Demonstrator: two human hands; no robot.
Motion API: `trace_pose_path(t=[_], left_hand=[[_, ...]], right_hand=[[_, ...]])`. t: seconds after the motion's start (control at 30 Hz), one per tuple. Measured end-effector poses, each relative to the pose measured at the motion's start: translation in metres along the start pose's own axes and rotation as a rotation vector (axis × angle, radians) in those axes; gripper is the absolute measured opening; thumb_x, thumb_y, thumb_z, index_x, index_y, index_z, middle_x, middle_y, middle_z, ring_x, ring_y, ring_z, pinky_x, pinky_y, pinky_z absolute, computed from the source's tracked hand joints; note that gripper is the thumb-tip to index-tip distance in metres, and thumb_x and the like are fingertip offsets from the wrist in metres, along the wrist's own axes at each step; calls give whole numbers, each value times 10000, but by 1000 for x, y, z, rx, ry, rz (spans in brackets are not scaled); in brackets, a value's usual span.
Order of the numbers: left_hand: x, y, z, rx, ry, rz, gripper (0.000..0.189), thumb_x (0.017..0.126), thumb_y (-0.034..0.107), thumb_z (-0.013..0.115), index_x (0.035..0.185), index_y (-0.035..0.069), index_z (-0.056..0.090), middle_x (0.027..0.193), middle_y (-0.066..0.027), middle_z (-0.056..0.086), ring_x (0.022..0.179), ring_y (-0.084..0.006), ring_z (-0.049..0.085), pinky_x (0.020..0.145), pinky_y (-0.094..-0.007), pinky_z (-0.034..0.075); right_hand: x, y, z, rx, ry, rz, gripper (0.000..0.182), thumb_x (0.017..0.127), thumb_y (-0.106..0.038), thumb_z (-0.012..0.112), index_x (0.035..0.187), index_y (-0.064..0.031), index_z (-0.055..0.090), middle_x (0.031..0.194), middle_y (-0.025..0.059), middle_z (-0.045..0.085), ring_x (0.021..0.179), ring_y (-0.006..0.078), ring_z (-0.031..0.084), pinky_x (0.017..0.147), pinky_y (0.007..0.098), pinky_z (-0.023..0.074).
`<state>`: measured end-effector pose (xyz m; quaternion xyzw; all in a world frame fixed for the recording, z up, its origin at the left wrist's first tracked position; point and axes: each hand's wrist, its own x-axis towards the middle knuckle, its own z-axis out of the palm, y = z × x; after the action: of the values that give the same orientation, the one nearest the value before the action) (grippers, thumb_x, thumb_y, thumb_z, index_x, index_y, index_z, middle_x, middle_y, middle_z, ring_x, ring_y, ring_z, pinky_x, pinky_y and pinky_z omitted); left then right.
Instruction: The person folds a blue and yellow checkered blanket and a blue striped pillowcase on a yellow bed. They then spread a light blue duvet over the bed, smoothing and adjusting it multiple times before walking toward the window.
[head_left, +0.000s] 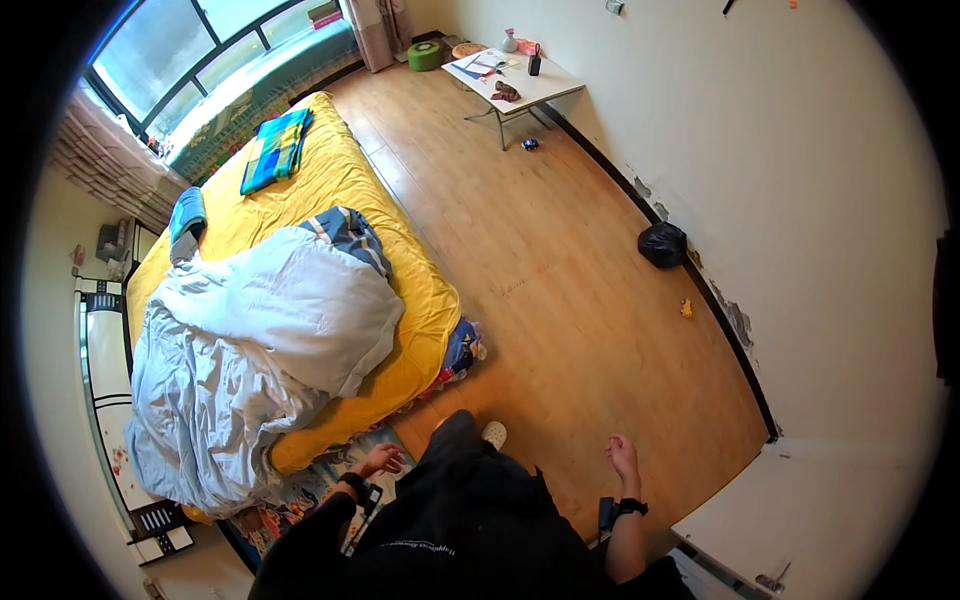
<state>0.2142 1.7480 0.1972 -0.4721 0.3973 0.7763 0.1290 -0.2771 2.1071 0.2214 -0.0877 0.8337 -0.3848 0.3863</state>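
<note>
My left hand (384, 457) hangs with its fingers a little apart and nothing in it, beside the foot of the bed, above a patterned mat (300, 495). The nearest bedding is a yellow bed sheet (420, 315) and a rumpled white quilt (300, 300). My right hand (621, 454) is held out over the wood floor (570, 360), its fingers half curled and nothing seen in it. Both wrists wear dark straps with small devices. A light clog with holes (494, 434) shows on one foot below me.
A folded plaid blanket (277, 151) lies on the bed's far part. Farther off, a white folding table (551, 79) stands by the wall. A black plastic bag (663, 245), a yellow toy (686, 307) and a blue toy (530, 144) are on the floor. A white door (817, 517) stands at right.
</note>
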Motion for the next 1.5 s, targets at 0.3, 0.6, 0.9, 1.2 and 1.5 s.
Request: trace_pose_path(t=[0.3, 0.6, 0.9, 1.2, 1.5], left_hand=[[138, 74, -26, 207, 175, -22, 268, 859, 211, 454, 995, 9, 565, 766, -122, 627, 583, -207, 602, 493, -330, 476], [295, 391, 36, 599, 166, 437, 216, 894, 195, 403, 923, 31, 541, 730, -51, 589, 631, -147, 550, 577, -282, 437], [347, 560, -10, -35, 403, 445, 201, 856, 139, 427, 932, 11, 561, 721, -83, 585, 621, -160, 562, 583, -279, 457], [326, 532, -45, -378, 612, -173, 232, 856, 217, 450, 800, 34, 582, 572, -48, 533, 441, -134, 478, 408, -271, 367], [295, 521, -96, -197, 1397, -330, 506, 740, 221, 609, 1187, 82, 417, 1161, -192, 438, 1077, -366, 424, 899, -411, 361]], right_hand=[[108, -59, 6, 176, -229, 102, 215, 909, -130, 438, 1070, -11, 518, 772, 92, 587, 682, 157, 573, 614, 282, 482], [221, -120, -48, 262, -34, 617, 280, 886, -193, 445, 1057, 10, 533, 867, 160, 603, 754, 231, 594, 655, 321, 487], [433, -310, -53, 53, -190, 174, 283, 912, -204, 426, 1078, 12, 501, 836, 149, 606, 730, 218, 606, 656, 301, 492], [745, -504, -23, -238, -406, 92, 130, 843, -188, 466, 861, -77, 531, 640, 69, 562, 522, 195, 561, 486, 289, 484], [919, -889, 240, -411, -757, -387, 204, 921, -210, 392, 1001, -74, 521, 709, 67, 601, 565, 125, 565, 481, 236, 447]])
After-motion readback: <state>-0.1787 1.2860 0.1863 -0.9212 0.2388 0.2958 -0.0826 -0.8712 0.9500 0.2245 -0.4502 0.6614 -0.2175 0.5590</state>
